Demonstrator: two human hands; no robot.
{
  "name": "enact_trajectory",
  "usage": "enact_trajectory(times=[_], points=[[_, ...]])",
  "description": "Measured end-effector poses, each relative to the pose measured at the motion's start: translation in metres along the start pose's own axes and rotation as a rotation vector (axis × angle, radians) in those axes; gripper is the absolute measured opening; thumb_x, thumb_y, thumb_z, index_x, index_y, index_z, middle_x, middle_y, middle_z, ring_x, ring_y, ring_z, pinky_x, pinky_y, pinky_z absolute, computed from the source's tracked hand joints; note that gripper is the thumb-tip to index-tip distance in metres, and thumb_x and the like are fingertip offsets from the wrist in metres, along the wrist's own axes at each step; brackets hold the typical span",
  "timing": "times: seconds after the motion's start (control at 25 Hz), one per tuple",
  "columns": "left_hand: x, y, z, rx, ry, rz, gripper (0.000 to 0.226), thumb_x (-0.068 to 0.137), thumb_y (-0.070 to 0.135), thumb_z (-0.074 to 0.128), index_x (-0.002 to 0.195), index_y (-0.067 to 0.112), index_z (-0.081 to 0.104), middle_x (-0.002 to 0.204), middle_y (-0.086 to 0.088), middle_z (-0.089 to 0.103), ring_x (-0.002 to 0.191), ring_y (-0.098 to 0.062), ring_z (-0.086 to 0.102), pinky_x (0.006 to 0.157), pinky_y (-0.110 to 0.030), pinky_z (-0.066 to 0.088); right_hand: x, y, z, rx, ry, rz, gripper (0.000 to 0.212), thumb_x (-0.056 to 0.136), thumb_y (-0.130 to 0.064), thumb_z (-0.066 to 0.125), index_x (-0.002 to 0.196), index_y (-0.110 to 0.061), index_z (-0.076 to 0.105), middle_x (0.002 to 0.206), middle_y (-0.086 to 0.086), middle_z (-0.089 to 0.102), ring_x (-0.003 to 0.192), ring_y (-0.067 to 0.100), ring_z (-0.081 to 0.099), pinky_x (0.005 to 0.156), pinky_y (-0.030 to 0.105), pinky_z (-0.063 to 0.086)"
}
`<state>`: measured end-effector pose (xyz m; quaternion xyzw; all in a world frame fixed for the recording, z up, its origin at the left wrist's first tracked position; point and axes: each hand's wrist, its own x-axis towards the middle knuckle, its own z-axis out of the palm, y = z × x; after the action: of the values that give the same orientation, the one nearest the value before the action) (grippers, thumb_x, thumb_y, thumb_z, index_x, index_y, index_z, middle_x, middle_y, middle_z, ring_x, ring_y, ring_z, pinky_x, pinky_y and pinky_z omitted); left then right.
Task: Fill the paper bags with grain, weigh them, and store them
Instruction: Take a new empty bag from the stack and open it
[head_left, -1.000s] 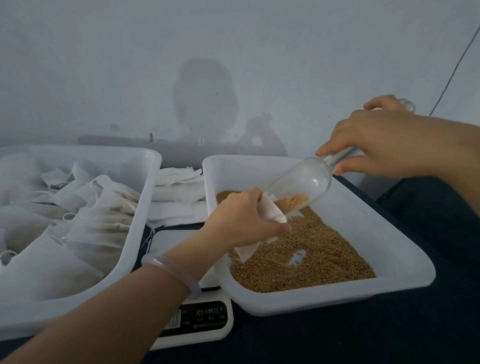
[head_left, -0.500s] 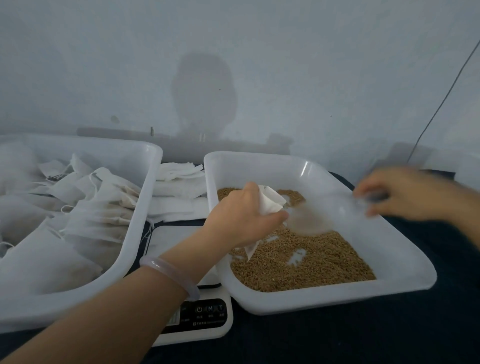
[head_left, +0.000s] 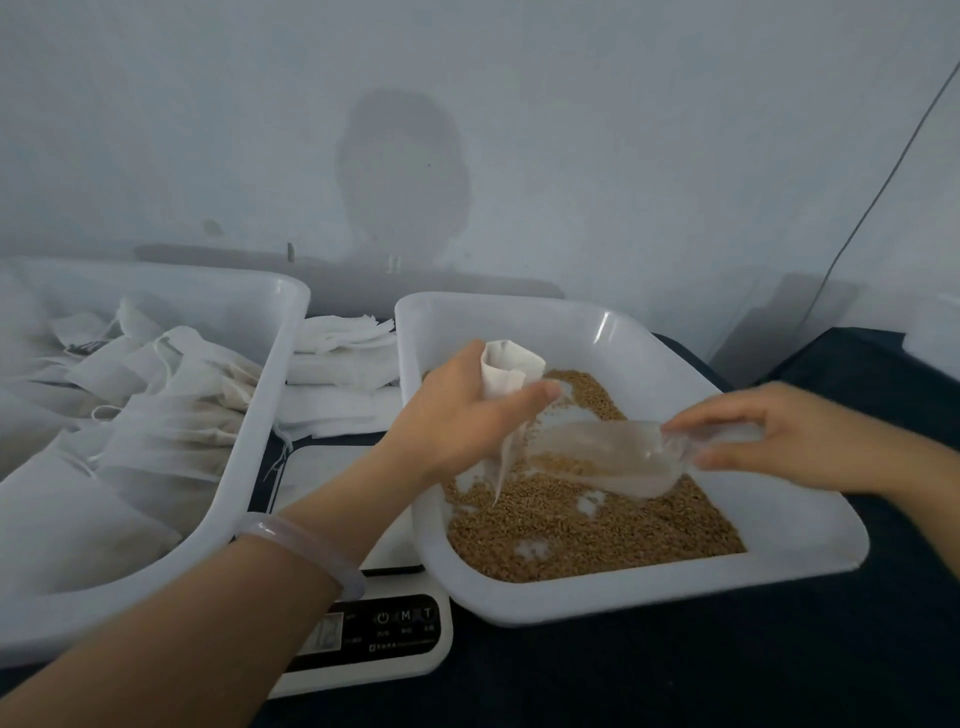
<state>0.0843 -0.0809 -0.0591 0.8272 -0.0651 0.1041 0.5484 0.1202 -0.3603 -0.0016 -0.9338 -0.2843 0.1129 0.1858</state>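
Paper bag, white and crumpled, is gripped in the left hand, its rolled-open mouth standing above the fist; below it lies granular brown grain in a rounded white plastic tray. Just right, the right hand pinches the handle of a clear scoop

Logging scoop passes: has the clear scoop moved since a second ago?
Yes. The clear scoop dropped from well above the rim of the grain tray down onto the grain.
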Motion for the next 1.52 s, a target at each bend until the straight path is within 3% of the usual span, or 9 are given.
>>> enact_trajectory(times=[0.12,0.32,0.52,0.68,0.8,0.96,1.08,1.28,1.52], points=[[-0.002,-0.001,-0.002,0.012,0.02,0.01,0.047,0.073,0.063,0.062,0.1,0.026,0.051,0.085,0.01,0.062,0.07,-0.001,0.06,0.052,-0.013,0.041,-0.001,-0.002,-0.032,-0.015,0.09,-0.015,0.036,0.065,-0.048,0.066,0.099,-0.06,0.063,0.106,-0.035,0.063,0.102,-0.016,0.055,0.088,0.016,0.039],[0.0,0.0,0.003,0.295,-0.021,0.043,0.05,0.072,0.067,0.06,0.096,0.025,0.049,0.084,0.01,0.058,0.074,-0.006,0.057,0.057,-0.026,0.043,0.008,-0.013,-0.063,-0.14,0.13,-0.063,0.039,0.059,-0.06,0.064,0.098,-0.061,0.062,0.101,-0.033,0.065,0.096,-0.016,0.057,0.083,0.016,0.042],[-0.004,0.003,-0.001,0.056,0.014,0.043,0.064,0.06,0.08,0.048,0.094,0.025,0.052,0.079,0.011,0.06,0.067,-0.003,0.058,0.057,-0.02,0.041,0.006,-0.015,-0.074,-0.049,0.214,-0.072,0.035,0.064,-0.063,0.068,0.097,-0.054,0.067,0.102,-0.028,0.068,0.099,-0.012,0.06,0.088,0.0,0.037],[-0.001,0.001,0.004,0.32,-0.016,0.062,0.062,0.069,0.076,0.053,0.099,0.022,0.049,0.083,0.01,0.058,0.073,-0.006,0.058,0.058,-0.025,0.045,0.007,-0.017,-0.072,-0.011,0.234,-0.071,0.035,0.058,-0.056,0.066,0.094,-0.055,0.067,0.101,-0.028,0.068,0.098,-0.014,0.059,0.085,-0.003,0.036],[0.001,-0.001,0.007,0.464,-0.051,0.068,0.065,0.07,0.076,0.053,0.105,0.022,0.046,0.087,0.012,0.055,0.078,-0.01,0.057,0.062,-0.029,0.047,0.011,-0.032,-0.071,-0.153,0.225,-0.089,0.033,0.057,-0.06,0.062,0.09,-0.061,0.064,0.097,-0.033,0.066,0.097,-0.016,0.056,0.087,0.012,0.042],[0.002,-0.001,0.008,0.534,-0.065,0.073,0.066,0.068,0.079,0.052,0.101,0.022,0.044,0.083,0.014,0.05,0.076,-0.009,0.054,0.059,-0.027,0.043,0.019,-0.057,-0.069,-0.458,0.259,-0.18,0.033,0.069,-0.058,0.054,0.101,-0.054,0.058,0.099,-0.026,0.063,0.096,0.0,0.056,0.099,0.034,0.031],[0.003,0.0,0.009,0.545,-0.07,0.055,0.071,0.068,0.078,0.054,0.109,0.02,0.047,0.087,0.012,0.054,0.075,-0.008,0.055,0.062,-0.028,0.047,0.022,-0.072,-0.064,-0.685,0.343,-0.266,0.042,0.075,-0.052,0.05,0.112,-0.037,0.065,0.102,-0.01,0.065,0.095,0.014,0.052,0.1,0.036,0.017],[0.003,0.001,0.009,0.543,-0.081,0.023,0.072,0.068,0.078,0.054,0.11,0.019,0.046,0.089,0.009,0.054,0.078,-0.011,0.056,0.067,-0.031,0.049,0.021,-0.08,-0.064,-0.84,0.464,-0.332,0.029,0.081,-0.035,0.065,0.108,-0.025,0.071,0.099,0.001,0.069,0.093,0.03,0.058,0.097,0.047,0.023],[0.002,0.0,0.008,0.541,-0.078,0.023,0.061,0.07,0.076,0.054,0.098,0.024,0.041,0.085,0.012,0.05,0.077,-0.011,0.053,0.058,-0.027,0.04,0.015,-0.061,-0.073,-0.711,0.419,-0.12,0.038,0.078,-0.063,0.056,0.103,-0.037,0.067,0.1,-0.007,0.069,0.086,0.017,0.056,0.086,0.043,0.036]])
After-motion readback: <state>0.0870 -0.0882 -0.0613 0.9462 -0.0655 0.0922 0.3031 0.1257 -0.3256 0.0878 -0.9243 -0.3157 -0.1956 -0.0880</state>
